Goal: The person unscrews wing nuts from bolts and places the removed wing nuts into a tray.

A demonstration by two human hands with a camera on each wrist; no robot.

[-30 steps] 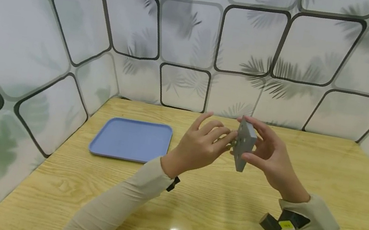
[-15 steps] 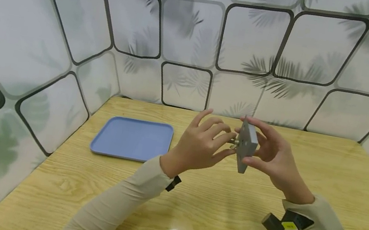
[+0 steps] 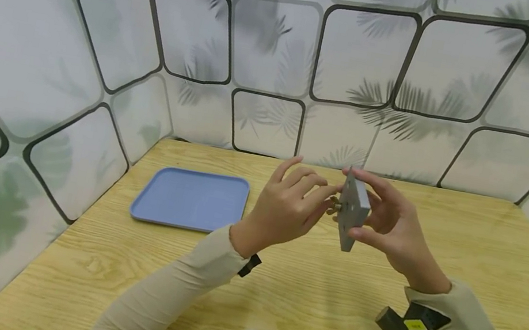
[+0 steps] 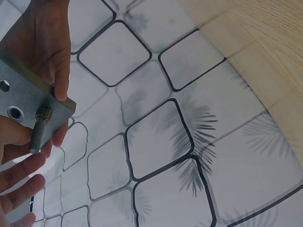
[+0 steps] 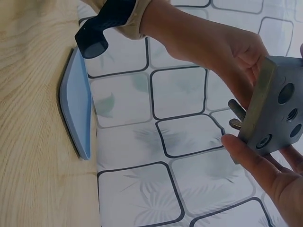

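Observation:
My right hand (image 3: 392, 233) holds a thick grey metal plate (image 3: 352, 212) upright by its edges, thumb low and fingers at the top. Several round holes pierce the plate (image 5: 284, 109), at least one of them threaded. From its left face sticks a threaded bolt (image 4: 38, 132) with a thicker collar at its base. A small brass-coloured metal piece (image 5: 235, 124) shows beside the bolt in the right wrist view. At that face is my left hand (image 3: 286, 206), thumb and index finger pinching at the bolt, other fingers spread. The exact contact is partly hidden.
A blue tray (image 3: 190, 199) lies on the wooden table (image 3: 301, 323), left of both hands. Behind the table hangs a patterned backdrop (image 3: 274, 44). Black wrist cameras (image 3: 393, 322) are strapped over the beige sleeves.
My left thumb and index finger spread apart around the bolt, then closed in on it again. The plate has shifted slightly right and stays in my right hand.

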